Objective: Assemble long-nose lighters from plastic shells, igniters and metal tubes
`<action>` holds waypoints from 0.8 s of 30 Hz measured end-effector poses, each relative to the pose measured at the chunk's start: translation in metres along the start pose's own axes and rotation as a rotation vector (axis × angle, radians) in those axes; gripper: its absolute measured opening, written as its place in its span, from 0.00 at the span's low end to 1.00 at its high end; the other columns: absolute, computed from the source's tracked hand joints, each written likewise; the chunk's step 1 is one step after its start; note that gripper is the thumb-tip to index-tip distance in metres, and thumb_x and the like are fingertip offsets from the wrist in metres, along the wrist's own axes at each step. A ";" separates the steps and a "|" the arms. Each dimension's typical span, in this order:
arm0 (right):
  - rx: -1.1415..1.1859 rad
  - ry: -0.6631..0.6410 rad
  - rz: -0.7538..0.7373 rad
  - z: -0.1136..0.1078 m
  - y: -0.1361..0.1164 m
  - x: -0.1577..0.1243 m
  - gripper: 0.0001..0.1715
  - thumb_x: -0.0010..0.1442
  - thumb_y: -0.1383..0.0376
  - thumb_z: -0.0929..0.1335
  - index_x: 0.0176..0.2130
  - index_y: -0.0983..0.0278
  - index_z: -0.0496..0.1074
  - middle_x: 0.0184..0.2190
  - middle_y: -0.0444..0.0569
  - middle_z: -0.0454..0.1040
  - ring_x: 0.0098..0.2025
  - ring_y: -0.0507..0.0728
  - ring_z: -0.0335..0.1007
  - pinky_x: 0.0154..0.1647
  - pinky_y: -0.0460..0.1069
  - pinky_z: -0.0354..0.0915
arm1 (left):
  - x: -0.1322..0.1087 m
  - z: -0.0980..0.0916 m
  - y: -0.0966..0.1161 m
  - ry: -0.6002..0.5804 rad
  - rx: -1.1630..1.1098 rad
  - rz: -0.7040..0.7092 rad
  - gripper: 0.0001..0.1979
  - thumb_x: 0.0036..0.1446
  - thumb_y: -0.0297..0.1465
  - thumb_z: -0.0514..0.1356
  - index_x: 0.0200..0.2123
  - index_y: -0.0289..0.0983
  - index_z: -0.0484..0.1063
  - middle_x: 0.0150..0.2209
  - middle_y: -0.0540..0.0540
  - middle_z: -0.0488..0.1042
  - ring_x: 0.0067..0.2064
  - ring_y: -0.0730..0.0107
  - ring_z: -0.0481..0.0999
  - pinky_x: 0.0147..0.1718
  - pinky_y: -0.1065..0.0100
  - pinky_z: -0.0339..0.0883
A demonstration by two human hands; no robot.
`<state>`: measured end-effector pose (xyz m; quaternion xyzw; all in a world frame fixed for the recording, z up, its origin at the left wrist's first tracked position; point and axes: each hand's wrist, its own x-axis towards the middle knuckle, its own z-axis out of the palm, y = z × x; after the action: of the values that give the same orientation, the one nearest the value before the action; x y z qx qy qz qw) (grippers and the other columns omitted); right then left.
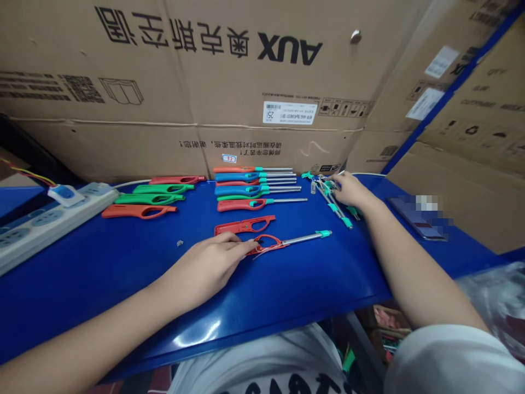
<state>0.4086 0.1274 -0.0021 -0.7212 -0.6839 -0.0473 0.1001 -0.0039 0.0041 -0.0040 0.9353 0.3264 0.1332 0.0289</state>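
My left hand (219, 257) pinches the handle of an opened red lighter (268, 244) low over the blue table. A long metal tube with a green tip (305, 237) and a thin wire sit in that lighter's half shell. Just behind lies the matching loose red shell half (246, 225). My right hand (348, 190) reaches into a pile of metal tubes with green ends and wires (333, 200) at the right. Its fingers are bent together among the parts, and what they grip is hidden.
Several long-nosed lighters (258, 190) lie in a row at the back. Further left are red, green and orange handle shells (156, 198) beside a white power strip (53, 221). Tiny screws (180, 243) lie by my left wrist. A phone (416, 218) rests at right; cardboard (197, 109) walls the back.
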 end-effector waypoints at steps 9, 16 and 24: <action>-0.032 0.056 0.035 0.008 0.001 0.001 0.21 0.61 0.65 0.66 0.53 0.62 0.76 0.54 0.60 0.66 0.56 0.68 0.67 0.55 0.57 0.67 | 0.001 -0.002 0.001 0.018 -0.006 0.038 0.20 0.69 0.26 0.49 0.59 0.41 0.72 0.49 0.44 0.79 0.48 0.62 0.80 0.47 0.63 0.76; -0.043 0.043 0.037 -0.002 -0.004 -0.004 0.17 0.60 0.66 0.65 0.48 0.61 0.75 0.51 0.58 0.69 0.53 0.67 0.68 0.47 0.55 0.68 | 0.001 -0.003 0.001 0.027 -0.024 0.063 0.19 0.69 0.26 0.50 0.57 0.41 0.72 0.51 0.45 0.80 0.52 0.61 0.78 0.49 0.62 0.75; -0.009 0.059 0.111 -0.016 -0.007 -0.009 0.16 0.60 0.64 0.67 0.47 0.64 0.76 0.53 0.61 0.70 0.53 0.68 0.69 0.43 0.54 0.66 | 0.003 -0.001 -0.001 0.021 -0.045 0.088 0.18 0.70 0.27 0.50 0.58 0.42 0.72 0.55 0.48 0.78 0.55 0.61 0.76 0.53 0.59 0.73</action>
<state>0.4023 0.1160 0.0121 -0.7568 -0.6393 -0.0660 0.1195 -0.0031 0.0066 -0.0023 0.9464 0.2823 0.1515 0.0404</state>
